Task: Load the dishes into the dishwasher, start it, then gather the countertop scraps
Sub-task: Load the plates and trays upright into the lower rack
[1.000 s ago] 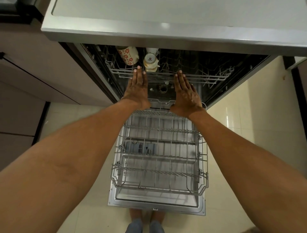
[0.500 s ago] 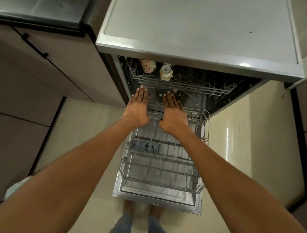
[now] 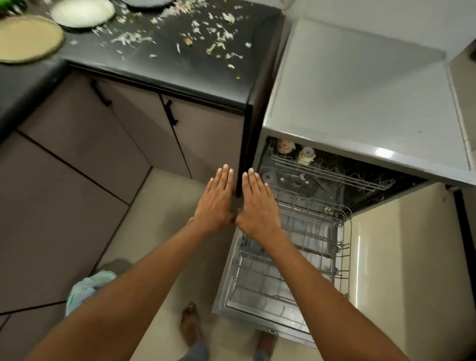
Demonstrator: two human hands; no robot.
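The dishwasher stands open, its door (image 3: 260, 317) folded down and the empty lower rack (image 3: 316, 260) pulled out over it. The upper rack (image 3: 332, 172) sits inside with a flowered cup (image 3: 285, 145) and a white cup (image 3: 306, 155) at its left end. My left hand (image 3: 215, 199) and my right hand (image 3: 257, 203) hover side by side, flat, fingers straight, holding nothing, in front of the cabinet's dark edge. On the black countertop (image 3: 164, 69) lie scattered scraps (image 3: 206, 38), a tan plate (image 3: 25, 38), a white plate (image 3: 82, 13) and a dark plate (image 3: 146, 2).
Grey cabinet doors (image 3: 108, 144) with black handles run below the counter. The dishwasher's grey top (image 3: 360, 85) is bare. A pale cloth (image 3: 87, 288) lies on the tiled floor at left. My feet (image 3: 190, 324) stand before the open door.
The view has swung left, bringing the countertop with plates and scraps into sight. Both hands have drawn away from the racks and moved left, close together, still flat and empty.
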